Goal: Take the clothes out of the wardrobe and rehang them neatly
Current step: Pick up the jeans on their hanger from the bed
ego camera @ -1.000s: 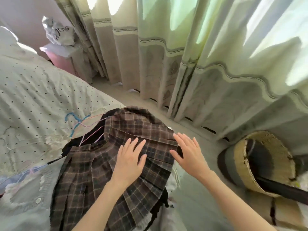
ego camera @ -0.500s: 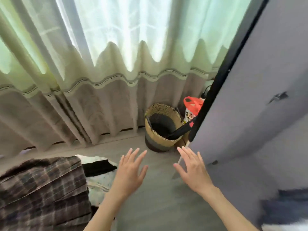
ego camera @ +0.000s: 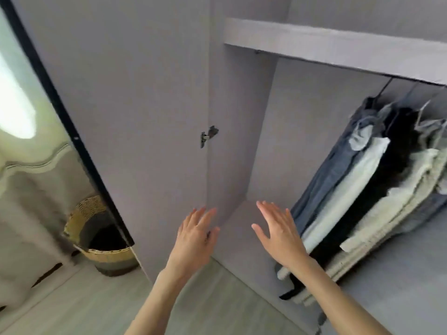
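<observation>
Clothes [ego camera: 358,189] hang in the wardrobe [ego camera: 261,131], both hands empty, no writing legible.

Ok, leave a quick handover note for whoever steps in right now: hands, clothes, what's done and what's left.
Left hand and right hand: both open, holding nothing, raised in front of the open wardrobe.
Hanging clothes: bunched at the right of the rail, denim, white, black and cream pieces.
Done: wardrobe door is open.
Left: take those garments out and rehang them neatly. Wicker basket sits on the floor to the left.
</observation>
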Demonstrator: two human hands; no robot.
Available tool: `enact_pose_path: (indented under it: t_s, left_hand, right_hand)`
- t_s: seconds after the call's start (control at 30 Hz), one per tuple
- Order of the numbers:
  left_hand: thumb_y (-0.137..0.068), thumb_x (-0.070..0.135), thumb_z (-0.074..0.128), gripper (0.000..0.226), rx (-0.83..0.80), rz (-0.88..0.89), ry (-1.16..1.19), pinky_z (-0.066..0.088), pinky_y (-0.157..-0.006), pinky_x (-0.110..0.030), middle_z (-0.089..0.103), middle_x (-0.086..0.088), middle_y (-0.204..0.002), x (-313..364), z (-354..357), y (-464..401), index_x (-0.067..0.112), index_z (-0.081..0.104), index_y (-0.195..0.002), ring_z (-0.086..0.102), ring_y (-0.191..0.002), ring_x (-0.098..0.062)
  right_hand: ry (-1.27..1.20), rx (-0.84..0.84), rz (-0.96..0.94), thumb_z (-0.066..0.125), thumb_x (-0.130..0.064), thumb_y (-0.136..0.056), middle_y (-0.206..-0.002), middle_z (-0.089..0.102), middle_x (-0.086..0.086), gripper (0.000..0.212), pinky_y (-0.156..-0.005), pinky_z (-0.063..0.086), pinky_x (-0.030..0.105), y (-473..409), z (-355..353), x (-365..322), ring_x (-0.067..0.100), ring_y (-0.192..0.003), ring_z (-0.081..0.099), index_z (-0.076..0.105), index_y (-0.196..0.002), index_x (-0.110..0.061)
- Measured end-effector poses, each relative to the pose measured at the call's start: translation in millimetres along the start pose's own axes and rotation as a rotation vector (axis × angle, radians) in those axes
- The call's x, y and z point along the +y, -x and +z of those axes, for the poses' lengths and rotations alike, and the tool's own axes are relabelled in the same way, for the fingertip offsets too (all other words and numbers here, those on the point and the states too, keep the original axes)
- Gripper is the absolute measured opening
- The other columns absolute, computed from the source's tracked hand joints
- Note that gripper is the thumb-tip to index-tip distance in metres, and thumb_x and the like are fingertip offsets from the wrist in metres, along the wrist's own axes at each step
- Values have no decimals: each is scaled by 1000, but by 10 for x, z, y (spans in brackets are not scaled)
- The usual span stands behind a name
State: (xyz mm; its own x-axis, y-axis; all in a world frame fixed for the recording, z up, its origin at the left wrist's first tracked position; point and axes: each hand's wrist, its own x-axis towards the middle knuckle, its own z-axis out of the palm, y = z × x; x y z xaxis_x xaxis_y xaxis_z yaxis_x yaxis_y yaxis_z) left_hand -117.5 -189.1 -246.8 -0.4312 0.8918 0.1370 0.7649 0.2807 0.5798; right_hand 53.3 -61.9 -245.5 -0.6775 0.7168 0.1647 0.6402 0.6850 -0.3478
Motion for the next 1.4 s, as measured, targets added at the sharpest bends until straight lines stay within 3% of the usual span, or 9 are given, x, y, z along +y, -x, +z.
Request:
enact_pose_path:
  t_s: [0.13, 0.37, 0.57, 0.73, 0.97, 1.07, 1.17, 1.3, 1.4]
  left_hand:
    - [-81, 56, 23, 72, -107, 200, 74, 33, -106, -48, 43, -11, -140, 492, 336, -662, 16, 44, -137, 33, -134, -32]
    - [-84, 49, 27, 67, -233, 449, 141, 33, -103, -41, 52, -15, -130, 975, 663, -1521, 7, 52, -130, 43, -125, -34]
    - [-96, 22, 44, 40, -304, 558, 225, 22, -105, -19, 48, -9, -134, 1418, 896, -2008, 8, 47, -133, 41, -127, -23]
    - [-98, 6, 37, 41, -357, 662, 277, 14, -102, -8, 41, -6, -139, 1847, 1133, -2276, 11, 39, -138, 35, -129, -15]
    - [-99, 16, 36, 41, -349, 424, 569, 25, -104, -16, 40, 0, -140, 2629, 1282, -2801, 14, 34, -141, 35, -127, -9]
    - [-99, 18, 40, 38, -302, 372, 650, 32, -88, -7, 47, 11, -120, 3055, 1323, -3015, 12, 38, -137, 42, -114, -7]
    - [-96, 20, 47, 41, -266, 362, 629, 32, -88, -11, 48, 5, -123, 3354, 1461, -3233, 12, 40, -135, 44, -116, -11]
    - [-92, 19, 54, 52, -237, 242, 496, 34, -96, -26, 42, -10, -131, 3562, 1688, -3481, 13, 33, -139, 45, -120, -26]
    - [-92, 19, 52, 40, -226, 206, 402, 40, -89, -29, 53, -10, -124, 3637, 1789, -3595, 11, 43, -130, 52, -111, -27]
  right_hand:
    - [14, 114, 171, 37, -44, -90, -135, 52, 10, 58, -105, 30, 55, 28, -266, 553, 28, -129, 45, 45, -136, -10]
    - [60, 323, 423, 38, -37, -96, -147, 37, 10, 54, -114, 13, 45, -139, -691, 1119, 24, -139, 27, 32, -144, -14]
    - [61, 360, 494, 41, -30, -98, -152, 28, 4, 52, -117, 5, 37, -262, -769, 1368, 17, -143, 16, 24, -146, -19]
    - [70, 457, 493, 46, -22, -97, -149, 32, 11, 50, -117, 7, 34, -386, -1058, 1764, 23, -142, 21, 31, -143, -12]
    - [142, 573, 439, 48, -15, -96, -145, 38, 17, 45, -116, 8, 37, -922, -1613, 2442, 29, -139, 26, 40, -138, -4]
    - [204, 572, 402, 49, -17, -95, -146, 37, 16, 45, -113, 3, 36, -1156, -1737, 2661, 28, -140, 25, 42, -138, -4]
    - [279, 491, 434, 46, -24, -95, -146, 37, 12, 47, -114, 4, 41, -1267, -1687, 2850, 26, -141, 24, 42, -138, -6]
    - [399, 522, 432, 35, -32, -85, -126, 60, 10, 51, -108, 29, 49, -1255, -1589, 2987, 25, -125, 50, 60, -121, -6]
    - [415, 550, 403, 35, -29, -86, -125, 61, 10, 50, -109, 23, 45, -1234, -1581, 3070, 25, -124, 51, 60, -121, -4]
